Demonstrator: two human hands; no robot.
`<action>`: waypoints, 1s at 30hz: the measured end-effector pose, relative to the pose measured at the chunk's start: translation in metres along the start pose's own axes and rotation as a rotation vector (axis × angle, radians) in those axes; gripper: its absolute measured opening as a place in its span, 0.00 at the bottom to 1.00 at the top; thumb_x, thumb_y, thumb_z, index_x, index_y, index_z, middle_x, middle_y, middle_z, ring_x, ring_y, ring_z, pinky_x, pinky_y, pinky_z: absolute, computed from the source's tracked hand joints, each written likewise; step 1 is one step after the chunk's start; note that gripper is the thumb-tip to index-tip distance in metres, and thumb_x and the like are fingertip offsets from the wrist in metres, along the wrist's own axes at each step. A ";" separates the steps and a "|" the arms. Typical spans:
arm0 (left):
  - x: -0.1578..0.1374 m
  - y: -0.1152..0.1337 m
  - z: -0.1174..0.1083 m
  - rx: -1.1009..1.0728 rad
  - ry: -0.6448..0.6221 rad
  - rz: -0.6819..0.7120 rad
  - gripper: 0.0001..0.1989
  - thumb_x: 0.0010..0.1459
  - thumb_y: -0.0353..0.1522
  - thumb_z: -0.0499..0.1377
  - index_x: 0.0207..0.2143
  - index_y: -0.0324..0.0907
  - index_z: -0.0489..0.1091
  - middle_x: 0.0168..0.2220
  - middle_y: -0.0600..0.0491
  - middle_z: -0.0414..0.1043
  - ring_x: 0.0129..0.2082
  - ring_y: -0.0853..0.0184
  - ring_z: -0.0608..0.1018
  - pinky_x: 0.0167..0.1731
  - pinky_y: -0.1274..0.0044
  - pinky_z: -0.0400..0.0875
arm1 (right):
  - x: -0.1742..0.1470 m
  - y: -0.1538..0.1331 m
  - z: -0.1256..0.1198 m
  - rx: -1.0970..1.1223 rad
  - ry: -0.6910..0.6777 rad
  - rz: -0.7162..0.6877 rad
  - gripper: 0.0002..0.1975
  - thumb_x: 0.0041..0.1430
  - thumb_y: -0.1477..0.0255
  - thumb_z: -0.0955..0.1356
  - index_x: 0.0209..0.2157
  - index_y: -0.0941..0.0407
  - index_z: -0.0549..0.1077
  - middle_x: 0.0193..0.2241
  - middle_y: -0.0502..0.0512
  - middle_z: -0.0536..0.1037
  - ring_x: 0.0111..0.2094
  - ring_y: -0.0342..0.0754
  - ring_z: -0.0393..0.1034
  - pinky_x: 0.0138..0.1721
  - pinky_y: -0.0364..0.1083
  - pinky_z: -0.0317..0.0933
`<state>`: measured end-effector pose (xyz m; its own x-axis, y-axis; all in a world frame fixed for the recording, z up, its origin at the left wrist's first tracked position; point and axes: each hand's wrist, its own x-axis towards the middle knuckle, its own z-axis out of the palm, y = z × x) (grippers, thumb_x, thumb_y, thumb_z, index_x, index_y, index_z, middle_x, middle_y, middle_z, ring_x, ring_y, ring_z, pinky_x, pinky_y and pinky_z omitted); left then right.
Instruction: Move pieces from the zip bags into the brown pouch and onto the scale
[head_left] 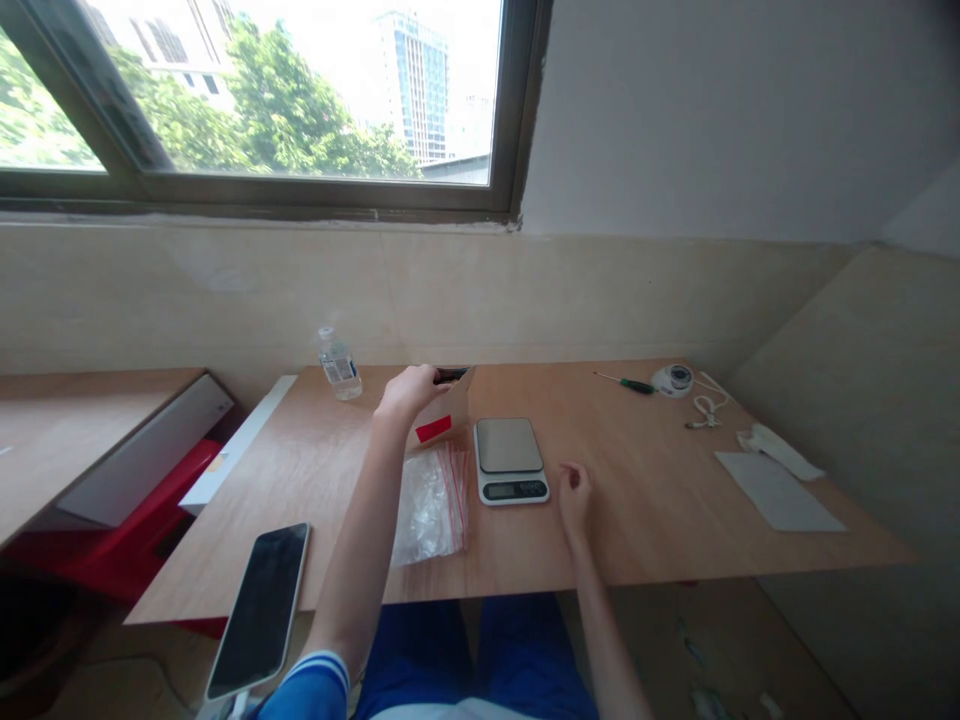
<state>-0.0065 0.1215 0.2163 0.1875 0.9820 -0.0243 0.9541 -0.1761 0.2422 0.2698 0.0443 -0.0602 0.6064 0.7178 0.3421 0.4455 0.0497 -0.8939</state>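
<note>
My left hand [409, 393] is at the top of a small open cardboard box [457, 405] with a red label [433, 429]. Its fingertips are hidden at the rim, and something dark shows in the opening. In front of the box lies a pile of clear zip bags [431, 510] with red seal lines. A white kitchen scale [510, 458] with a metal plate stands to the right of the bags, nothing on it. My right hand [576, 490] rests on the table just right of the scale, fingers curled in, with nothing visible in them.
A water bottle [340, 363] stands at the back left. A phone [260, 610] is at the front left edge. To the right are a green screwdriver [626, 383], a white dome camera [673, 379] with its cable [705, 408], and a white sheet [776, 492] beside a white roll-like piece [781, 452].
</note>
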 end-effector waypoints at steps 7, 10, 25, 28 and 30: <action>0.004 0.009 0.003 0.121 -0.108 0.016 0.12 0.54 0.36 0.54 0.36 0.43 0.75 0.40 0.46 0.77 0.35 0.60 0.78 0.28 0.77 0.65 | 0.000 0.003 0.000 0.010 0.003 -0.013 0.11 0.53 0.69 0.61 0.32 0.58 0.71 0.33 0.60 0.74 0.35 0.51 0.67 0.39 0.49 0.60; 0.001 0.012 0.003 0.145 -0.067 0.030 0.12 0.55 0.33 0.53 0.35 0.42 0.75 0.37 0.45 0.77 0.34 0.59 0.78 0.28 0.76 0.65 | 0.001 0.003 0.000 0.013 0.002 -0.016 0.11 0.53 0.69 0.61 0.32 0.58 0.71 0.33 0.59 0.74 0.35 0.51 0.67 0.38 0.49 0.60; -0.052 0.014 0.000 -0.250 0.407 0.310 0.12 0.59 0.27 0.51 0.43 0.46 0.68 0.42 0.53 0.74 0.43 0.65 0.74 0.41 0.75 0.66 | -0.010 -0.043 -0.003 0.122 0.027 0.042 0.14 0.56 0.63 0.61 0.34 0.59 0.70 0.35 0.59 0.73 0.37 0.51 0.67 0.38 0.48 0.61; -0.065 0.029 0.041 -0.335 0.288 0.449 0.13 0.58 0.26 0.51 0.44 0.47 0.68 0.43 0.54 0.73 0.45 0.66 0.72 0.43 0.75 0.67 | -0.025 -0.088 -0.001 0.325 -0.147 0.136 0.17 0.58 0.58 0.61 0.39 0.56 0.70 0.35 0.56 0.73 0.33 0.48 0.67 0.33 0.45 0.61; -0.072 0.040 0.072 -0.353 0.201 0.459 0.13 0.59 0.26 0.51 0.44 0.46 0.68 0.42 0.53 0.73 0.42 0.67 0.73 0.40 0.76 0.68 | -0.034 -0.119 0.001 0.530 -0.362 0.237 0.21 0.59 0.55 0.59 0.44 0.54 0.69 0.32 0.53 0.73 0.28 0.46 0.66 0.27 0.44 0.61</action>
<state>0.0349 0.0389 0.1575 0.4807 0.8111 0.3333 0.6451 -0.5845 0.4921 0.1953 0.0146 0.0343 0.3484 0.9336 0.0834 -0.1110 0.1294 -0.9854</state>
